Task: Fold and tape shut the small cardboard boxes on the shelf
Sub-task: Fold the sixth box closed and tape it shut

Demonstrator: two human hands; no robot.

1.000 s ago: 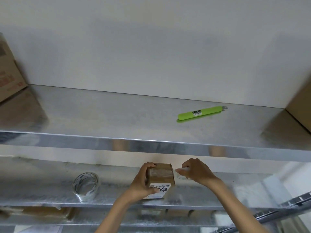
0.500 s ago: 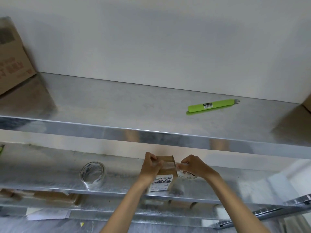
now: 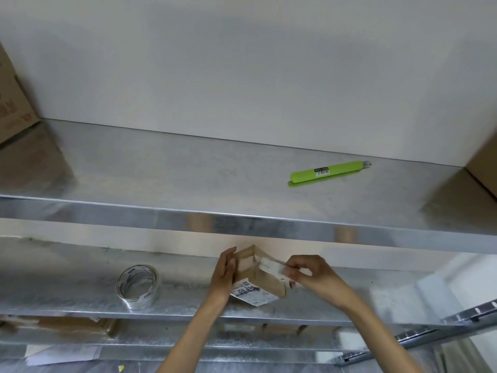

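Note:
A small brown cardboard box [image 3: 265, 278] with a white printed label is held tilted above the lower metal shelf [image 3: 80, 300]. My left hand [image 3: 223, 275] presses flat against the box's left side, fingers straight. My right hand [image 3: 309, 273] pinches a strip of clear tape [image 3: 270, 265] that runs over the box's top right edge. A roll of clear tape [image 3: 137, 285] stands on the lower shelf, to the left of the box.
A green utility knife [image 3: 326, 173] lies on the upper metal shelf [image 3: 161, 173]. Large cardboard boxes stand at that shelf's far left [image 3: 13, 103] and far right [image 3: 484, 162]. Flat brown cardboard [image 3: 70, 325] lies on a shelf below.
The box has been turned and tilted, so a corner now points up. My left hand has flattened against its left side, and my right hand has drawn the tape across to the right.

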